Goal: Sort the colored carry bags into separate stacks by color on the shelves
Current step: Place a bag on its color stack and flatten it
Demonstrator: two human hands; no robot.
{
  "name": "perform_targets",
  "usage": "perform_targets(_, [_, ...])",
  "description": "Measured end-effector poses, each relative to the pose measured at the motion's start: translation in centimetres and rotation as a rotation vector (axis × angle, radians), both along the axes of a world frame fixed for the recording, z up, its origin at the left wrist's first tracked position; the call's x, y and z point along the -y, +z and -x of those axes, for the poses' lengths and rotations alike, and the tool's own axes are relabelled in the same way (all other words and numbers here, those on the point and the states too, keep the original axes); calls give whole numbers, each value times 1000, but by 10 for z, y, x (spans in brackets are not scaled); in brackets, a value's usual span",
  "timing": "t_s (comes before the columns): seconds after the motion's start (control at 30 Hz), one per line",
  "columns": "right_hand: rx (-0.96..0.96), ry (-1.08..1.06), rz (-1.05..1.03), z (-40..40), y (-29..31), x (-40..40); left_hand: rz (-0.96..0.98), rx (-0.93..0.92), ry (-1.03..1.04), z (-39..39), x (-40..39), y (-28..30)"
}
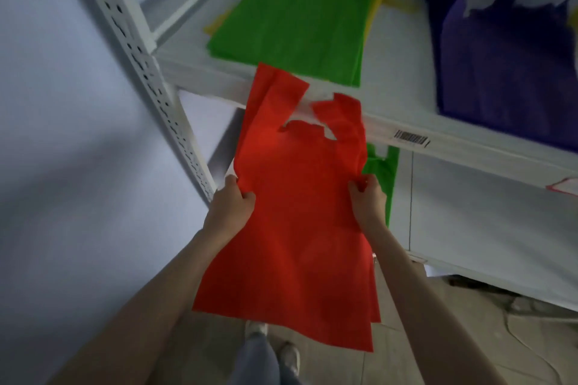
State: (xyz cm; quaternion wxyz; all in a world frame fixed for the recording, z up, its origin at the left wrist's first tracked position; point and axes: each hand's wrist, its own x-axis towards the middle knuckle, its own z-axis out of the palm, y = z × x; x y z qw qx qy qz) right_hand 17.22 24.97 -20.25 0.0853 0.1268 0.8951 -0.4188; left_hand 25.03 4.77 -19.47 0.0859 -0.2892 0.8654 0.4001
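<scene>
Fingers [247, 197] of the left hand [230, 208] are curling over one side edge of the red bag [291, 228]; the right hand [369, 203] is pinching the opposite edge, probably holding it flat for stacking. Just past the right fingers a green bag [383, 172] is hanging below the shelf [403, 97]. Farther off, the green stack [297, 22] and purple stack [500, 66] are lying apart, presumably keeping colours separate.

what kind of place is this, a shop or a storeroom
Probably a storeroom or shop back room: white slotted metal shelving, a barcode label on the shelf edge, and flat stacks of green bags and purple bags.
</scene>
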Motion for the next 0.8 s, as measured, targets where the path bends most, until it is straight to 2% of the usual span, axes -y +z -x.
perform_targets(0.3, [43,8,-70,78,-95,27,48,46,-58,74,17,-91])
perform_targets(0.5, [33,48,-118,172,-174,65,104,-76,-92,169,56,-167])
perform_targets(0.6, [-117,-3,-77,239,-211,85,151,-186,-87,233,77,-211])
perform_targets(0.67, [-175,-49,-63,278,-246,92,155,-218,-92,271,89,-250])
perform_targets(0.8, [-118,-41,-60,322,-354,95,205,-208,-76,314,106,-346])
